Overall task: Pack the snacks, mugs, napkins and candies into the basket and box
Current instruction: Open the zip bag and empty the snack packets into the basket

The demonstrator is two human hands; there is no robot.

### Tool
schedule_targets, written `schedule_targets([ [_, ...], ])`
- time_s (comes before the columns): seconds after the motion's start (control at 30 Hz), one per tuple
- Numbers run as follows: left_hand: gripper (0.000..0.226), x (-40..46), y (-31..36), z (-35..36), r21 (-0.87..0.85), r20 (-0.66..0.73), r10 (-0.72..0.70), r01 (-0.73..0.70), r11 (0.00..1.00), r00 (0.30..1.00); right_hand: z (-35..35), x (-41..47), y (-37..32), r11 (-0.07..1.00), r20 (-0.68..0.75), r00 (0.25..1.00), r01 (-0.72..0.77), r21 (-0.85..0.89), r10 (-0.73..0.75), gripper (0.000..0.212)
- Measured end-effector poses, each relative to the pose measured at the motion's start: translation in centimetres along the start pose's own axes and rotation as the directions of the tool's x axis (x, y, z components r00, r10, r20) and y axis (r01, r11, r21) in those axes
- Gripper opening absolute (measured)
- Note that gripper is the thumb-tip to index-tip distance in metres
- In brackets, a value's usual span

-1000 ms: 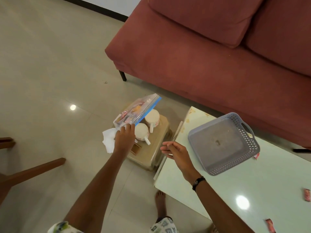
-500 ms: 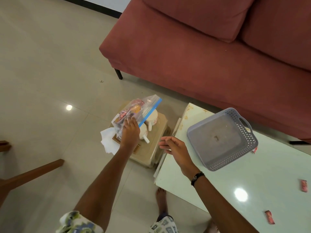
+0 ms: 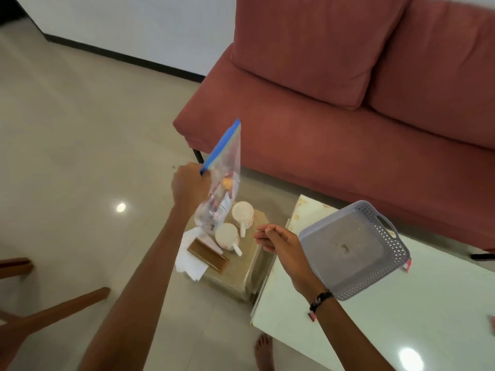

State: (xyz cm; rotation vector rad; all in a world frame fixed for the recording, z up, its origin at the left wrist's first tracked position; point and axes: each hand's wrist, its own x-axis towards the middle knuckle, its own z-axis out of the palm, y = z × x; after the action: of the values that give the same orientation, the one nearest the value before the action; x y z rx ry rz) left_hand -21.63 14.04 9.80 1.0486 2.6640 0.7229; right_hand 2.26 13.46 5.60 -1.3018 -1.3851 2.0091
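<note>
Snacks in a clear plastic zip bag with a blue seal strip (image 3: 223,180) hang at the centre of the frame, lifted clear of the low tan stool (image 3: 242,274) below. The bag looks light and floppy, its film probably slippery, with the wrapped pieces sagging to the bottom, so the stiff seal edge is the sensible place to hold; squeezing the belly could crush what is inside. My left hand (image 3: 190,187) is clenched on the bag at the lower end of that blue strip, and the bag dangles tilted from it.

My right hand (image 3: 278,241) grasps nothing; it is loosely half open with the fingers together, hovering between the stool and the grey perforated plastic basket (image 3: 388,266). I judge it ready to steady the bag or help guide it in.

On the stool stand two white ceramic mugs (image 3: 235,226), upright and close together; they will be heavy, hard and breakable, best taken by the handles. White paper napkins (image 3: 188,259) lie just beside them, partly under a small brown wooden holder (image 3: 207,254), thin and easily scattered. The basket sits empty on the pale glossy bench (image 3: 375,330) at lower right, with a small red-wrapped candy (image 3: 407,265) at its edge.
</note>
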Motion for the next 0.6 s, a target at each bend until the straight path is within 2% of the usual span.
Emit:
schedule_targets([
  [0.17,0.037,-6.4,5.4,-2.5,-0.144,0.023,0.128,-0.124,0.982,0.991,-1.1,-3.0,-3.8,0.991,-0.012,0.991,0.134,0.004,-0.134,0.027],
  [0.37,0.031,-16.2,11.2,-0.9,-0.293,0.049,0.155,-0.134,0.947,0.987,-5.1,-8.0,-6.0,0.972,-0.12,0.965,0.231,-0.033,-0.233,0.027],
  [0.53,0.023,-25.6,15.2,2.5,-0.288,0.089,0.265,-0.23,0.929,0.96,-11.2,-13.2,-4.2,0.995,-0.246,0.965,0.087,-0.048,-0.096,0.052],
  [0.6,0.019,-29.3,16.7,4.1,-0.237,0.137,0.33,-0.292,0.927,0.934,-14.2,-15.8,-2.9,0.998,-0.29,0.957,0.009,-0.068,-0.029,0.054],
])
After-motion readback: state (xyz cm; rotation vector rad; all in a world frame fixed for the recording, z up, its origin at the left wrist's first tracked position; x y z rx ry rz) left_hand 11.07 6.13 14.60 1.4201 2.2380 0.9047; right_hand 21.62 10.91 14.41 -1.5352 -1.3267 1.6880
